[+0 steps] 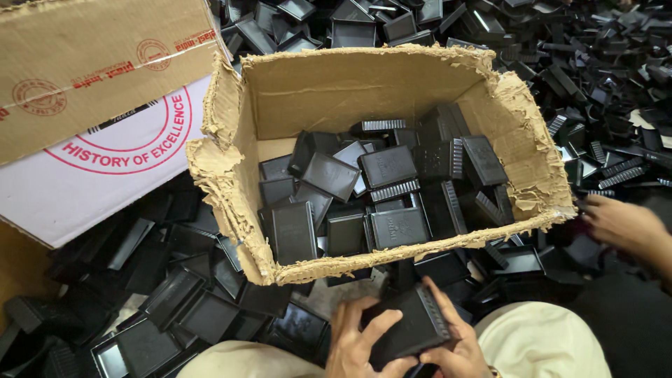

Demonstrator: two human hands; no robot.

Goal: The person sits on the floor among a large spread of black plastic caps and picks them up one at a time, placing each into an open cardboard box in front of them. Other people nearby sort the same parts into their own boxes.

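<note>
From the head camera I see my left hand and my right hand low in the middle of the picture, both clasped around one black plastic tray. The left fingers curl over its near left edge, and the right fingers lie along its ribbed right side. The tray is tilted, held just below the front wall of the torn cardboard box.

That box stands open straight ahead of my hands, its rim ragged and its front flap ripped down. Inside lies a loose heap of trays in the box, the same black kind, some flat and some on edge, filling the lower part.

To the left a larger closed carton, brown on top and white with red print on its side, leans against the open box. Around everything the floor is covered with scattered black trays, and more lie heaped behind the box. At the right edge another person's hand reaches into the pile on the floor, well apart from mine.
</note>
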